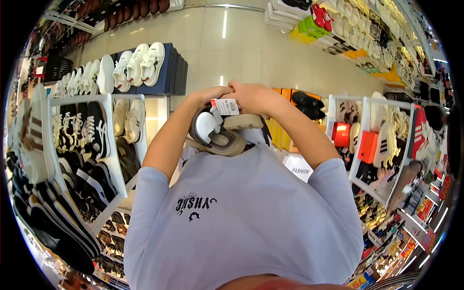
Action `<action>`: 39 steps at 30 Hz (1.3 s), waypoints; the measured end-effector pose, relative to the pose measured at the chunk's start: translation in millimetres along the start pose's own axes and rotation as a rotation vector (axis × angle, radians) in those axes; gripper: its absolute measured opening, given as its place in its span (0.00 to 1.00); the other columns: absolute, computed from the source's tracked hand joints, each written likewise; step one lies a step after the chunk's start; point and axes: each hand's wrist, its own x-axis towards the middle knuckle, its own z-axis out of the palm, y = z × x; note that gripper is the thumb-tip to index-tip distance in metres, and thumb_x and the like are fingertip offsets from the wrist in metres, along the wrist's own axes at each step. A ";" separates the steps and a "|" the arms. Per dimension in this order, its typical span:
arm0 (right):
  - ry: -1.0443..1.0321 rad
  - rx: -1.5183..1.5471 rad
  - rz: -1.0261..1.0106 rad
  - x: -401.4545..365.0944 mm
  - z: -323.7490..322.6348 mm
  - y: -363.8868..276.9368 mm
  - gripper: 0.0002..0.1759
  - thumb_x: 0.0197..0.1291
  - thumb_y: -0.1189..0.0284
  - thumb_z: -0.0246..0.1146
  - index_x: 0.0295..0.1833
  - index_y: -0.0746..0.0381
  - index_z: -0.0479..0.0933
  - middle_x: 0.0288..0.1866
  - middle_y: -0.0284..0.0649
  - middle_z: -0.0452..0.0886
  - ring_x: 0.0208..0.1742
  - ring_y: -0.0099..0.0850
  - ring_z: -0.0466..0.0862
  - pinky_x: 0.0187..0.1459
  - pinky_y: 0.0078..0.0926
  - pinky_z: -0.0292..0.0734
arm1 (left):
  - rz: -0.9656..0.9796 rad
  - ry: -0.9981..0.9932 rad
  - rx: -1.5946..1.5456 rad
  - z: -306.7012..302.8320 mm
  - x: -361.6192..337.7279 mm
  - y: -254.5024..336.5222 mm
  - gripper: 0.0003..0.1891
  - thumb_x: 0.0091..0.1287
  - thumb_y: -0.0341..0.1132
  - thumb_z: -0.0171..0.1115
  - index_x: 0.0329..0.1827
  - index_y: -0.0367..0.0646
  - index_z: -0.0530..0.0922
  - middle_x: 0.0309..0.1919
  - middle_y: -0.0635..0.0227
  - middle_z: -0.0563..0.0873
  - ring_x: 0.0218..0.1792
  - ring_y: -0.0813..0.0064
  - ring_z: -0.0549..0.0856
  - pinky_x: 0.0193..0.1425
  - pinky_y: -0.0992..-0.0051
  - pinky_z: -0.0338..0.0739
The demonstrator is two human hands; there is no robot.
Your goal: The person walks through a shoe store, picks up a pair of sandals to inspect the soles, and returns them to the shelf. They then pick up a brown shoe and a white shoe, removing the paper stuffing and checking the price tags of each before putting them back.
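My left hand (211, 94) and my right hand (252, 95) meet in front of my chest, fingers curled and largely hidden from above. Just under them is a pair of grey-brown sandals (227, 143), held close against my shirt. One sandal shows a shiny silver-white patch (207, 126) and a grey strap. The other has its thick beige sole (243, 122) turned up below my right hand. A white and red price tag (225, 107) with a barcode hangs between my hands, over the sandals.
Racks of shoes (79, 145) stand close on my left, with white sneakers (140, 65) on dark blue boxes ahead. Another white rack (372, 145) holds shoes on my right. Black shoes (308, 104) lie on orange and yellow boxes. A tiled aisle floor (217, 53) stretches ahead.
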 end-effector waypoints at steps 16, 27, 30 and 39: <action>-0.048 -0.244 -0.369 70.4 -198.1 103.7 0.20 0.40 0.68 0.67 0.45 0.54 0.76 0.52 0.38 0.73 0.38 0.41 0.82 0.37 0.36 0.79 | 0.121 0.149 -0.123 -66.5 38.3 161.3 0.20 0.68 0.46 0.49 0.50 0.39 0.76 0.44 0.65 0.84 0.40 0.77 0.84 0.41 0.76 0.80; 0.326 -0.011 -0.401 131.5 -347.3 157.7 0.28 0.39 0.71 0.60 0.53 0.63 0.71 0.50 0.42 0.76 0.51 0.42 0.77 0.47 0.33 0.75 | 0.352 -0.098 0.170 -198.8 69.2 271.1 0.24 0.68 0.49 0.50 0.57 0.38 0.74 0.47 0.67 0.83 0.44 0.82 0.81 0.50 0.79 0.76; 0.559 0.190 -0.366 135.7 -418.0 178.2 0.31 0.40 0.75 0.57 0.58 0.64 0.69 0.53 0.42 0.75 0.55 0.37 0.76 0.54 0.31 0.72 | 0.051 -0.040 -0.041 -226.2 32.9 325.3 0.20 0.67 0.48 0.54 0.47 0.40 0.81 0.36 0.68 0.85 0.38 0.79 0.83 0.48 0.77 0.76; 0.827 0.926 0.151 240.3 -396.3 273.6 0.25 0.54 0.71 0.63 0.58 0.61 0.70 0.43 0.35 0.78 0.43 0.22 0.77 0.41 0.17 0.71 | 0.614 0.286 0.135 -349.6 37.5 370.4 0.18 0.61 0.46 0.59 0.43 0.39 0.80 0.32 0.64 0.81 0.36 0.71 0.81 0.46 0.74 0.74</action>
